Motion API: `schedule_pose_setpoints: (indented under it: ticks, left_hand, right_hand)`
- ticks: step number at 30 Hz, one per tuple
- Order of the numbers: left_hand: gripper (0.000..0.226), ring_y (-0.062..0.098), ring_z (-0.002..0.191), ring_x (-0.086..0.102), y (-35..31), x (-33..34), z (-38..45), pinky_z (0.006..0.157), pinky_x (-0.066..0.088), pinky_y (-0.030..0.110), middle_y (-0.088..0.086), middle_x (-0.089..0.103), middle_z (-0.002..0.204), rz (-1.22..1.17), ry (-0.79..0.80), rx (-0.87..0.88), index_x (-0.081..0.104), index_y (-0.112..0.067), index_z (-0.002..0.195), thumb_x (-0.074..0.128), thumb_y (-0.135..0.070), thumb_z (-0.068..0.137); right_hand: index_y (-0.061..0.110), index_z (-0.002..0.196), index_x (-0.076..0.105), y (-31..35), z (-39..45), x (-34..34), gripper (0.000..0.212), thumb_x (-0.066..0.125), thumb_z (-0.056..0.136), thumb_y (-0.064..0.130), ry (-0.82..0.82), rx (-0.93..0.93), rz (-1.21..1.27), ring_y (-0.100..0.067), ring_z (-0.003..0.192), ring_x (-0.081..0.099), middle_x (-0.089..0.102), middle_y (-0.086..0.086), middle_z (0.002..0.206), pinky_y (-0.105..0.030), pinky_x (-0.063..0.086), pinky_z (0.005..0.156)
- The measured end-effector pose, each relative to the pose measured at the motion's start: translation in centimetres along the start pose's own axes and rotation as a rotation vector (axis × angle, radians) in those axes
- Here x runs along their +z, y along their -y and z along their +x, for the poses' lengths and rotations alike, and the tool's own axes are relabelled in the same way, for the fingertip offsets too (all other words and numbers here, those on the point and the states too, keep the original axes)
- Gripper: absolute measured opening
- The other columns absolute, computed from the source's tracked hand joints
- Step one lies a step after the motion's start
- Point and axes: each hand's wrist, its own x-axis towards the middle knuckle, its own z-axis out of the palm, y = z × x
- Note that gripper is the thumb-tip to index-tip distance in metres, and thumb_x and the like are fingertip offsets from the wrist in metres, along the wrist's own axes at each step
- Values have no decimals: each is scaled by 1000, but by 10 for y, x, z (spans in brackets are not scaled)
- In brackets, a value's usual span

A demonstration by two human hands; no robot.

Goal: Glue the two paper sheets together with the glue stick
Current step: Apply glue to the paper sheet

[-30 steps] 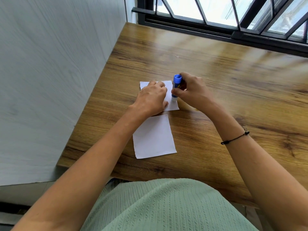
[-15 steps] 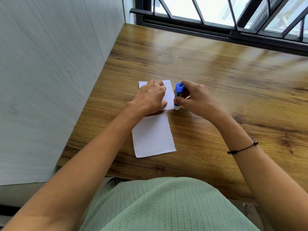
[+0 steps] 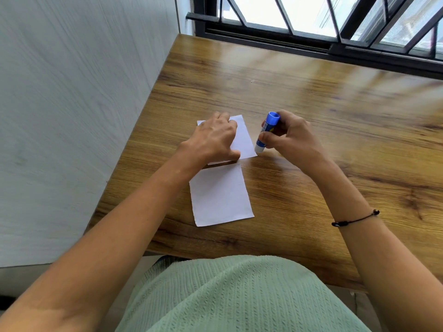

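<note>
Paper sheets lie near the desk's [image 3: 311, 97] left edge: the far sheet [image 3: 243, 140] pinned flat under the left hand [image 3: 213, 140], the near sheet [image 3: 220, 195] just beside it. Right hand's [image 3: 290, 135] grip clasps the glue stick [image 3: 266, 133], tip at the far sheet's right corner.

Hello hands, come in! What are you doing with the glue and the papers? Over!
Left hand flat on far sheet, pinning it. Right hand grips glue stick, tip at that sheet's right edge. Near sheet lies untouched. Nothing in the way.

A wooden table [image 3: 311, 104] fills a corner — pale wall [image 3: 72, 104] left, black-barred window [image 3: 323, 25] ahead, daylight glinting.
</note>
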Motion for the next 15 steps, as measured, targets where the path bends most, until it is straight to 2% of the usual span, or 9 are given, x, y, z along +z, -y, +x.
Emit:
schedule_pose_setpoints:
  ticks: [5, 8, 11, 13, 15]
  left_hand:
    - [54, 28, 104, 43, -3, 8, -1, 72, 33, 34, 14, 50, 109, 33, -75, -65, 51, -2, 105, 61, -46, 75]
    - [59, 31, 100, 46, -4, 12, 3, 72, 35, 34, 19, 53, 108, 77, -119, -175, 52, 1, 107, 58, -50, 77]
    - [51, 31, 84, 51, -7, 13, 7, 62, 34, 34, 19, 59, 97, 98, -175, -276, 58, 0, 93, 52, -49, 82]
    - [43, 28, 73, 48, -11, 15, 8, 58, 32, 32, 16, 62, 89, 97, -205, -297, 60, -2, 82, 48, -44, 85]
    - [36, 29, 73, 51, -14, 16, 10, 58, 30, 31, 17, 64, 86, 78, -220, -308, 58, -4, 75, 48, -37, 87]
  right_hand:
    - [6, 92, 58, -2, 1, 0, 22, 67, 78, 20, -8, 18, 25, -32, 87, 63, 66, -16, 89, -52, 49, 85]
    - [6, 93, 58, -3, 3, -1, 22, 67, 78, 20, -8, 20, 39, -32, 87, 64, 65, -16, 90, -51, 51, 83]
    - [8, 93, 58, -4, 5, -2, 21, 67, 79, 21, -20, 13, 40, -31, 85, 65, 66, -14, 89, -47, 53, 79]
    - [8, 93, 58, -4, 7, -2, 20, 66, 79, 20, -25, 5, 50, -32, 85, 64, 65, -15, 89, -49, 52, 81]
    - [7, 94, 58, -3, 11, -1, 21, 67, 79, 19, -35, -2, 57, -33, 84, 64, 65, -17, 89, -51, 51, 82]
